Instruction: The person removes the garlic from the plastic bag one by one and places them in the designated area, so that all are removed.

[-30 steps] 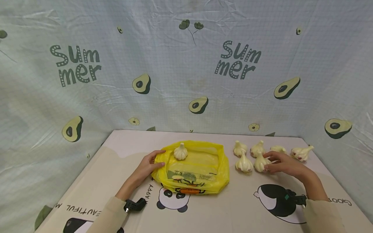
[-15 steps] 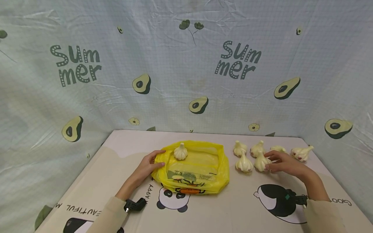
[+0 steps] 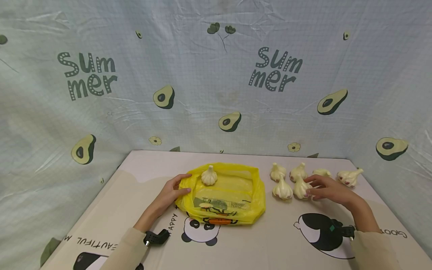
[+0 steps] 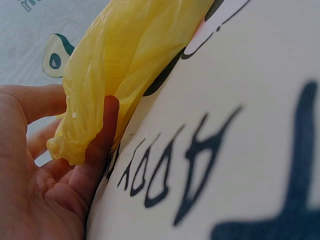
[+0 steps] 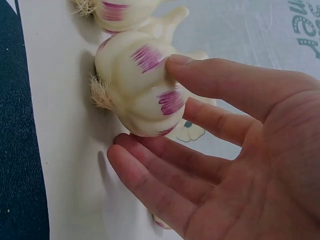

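Observation:
A yellow plastic bag (image 3: 219, 216) lies on the table with its mouth spread wide and one garlic bulb (image 3: 209, 176) inside at its back left. My left hand (image 3: 170, 193) holds the bag's left side; in the left wrist view, bunched yellow film (image 4: 82, 120) passes between the thumb and fingers. On the right, my right hand (image 3: 329, 189) is at the front garlic bulb (image 3: 301, 188). Close up in the right wrist view, the thumb and fingers curve round this root-ended, purple-streaked bulb (image 5: 137, 82), with the thumb tip against it.
Other garlic bulbs stand close by: a front left bulb (image 3: 282, 189), a back left bulb (image 3: 277, 171) and a back middle bulb (image 3: 298, 172). Farther right are a partly hidden bulb (image 3: 321, 172) and one lying tilted (image 3: 349, 177). A printed curtain (image 3: 202, 75) borders the table's back.
The front bulb at my right hand has shifted very slightly left, and the right fingers with it. My left hand and the bag look unchanged.

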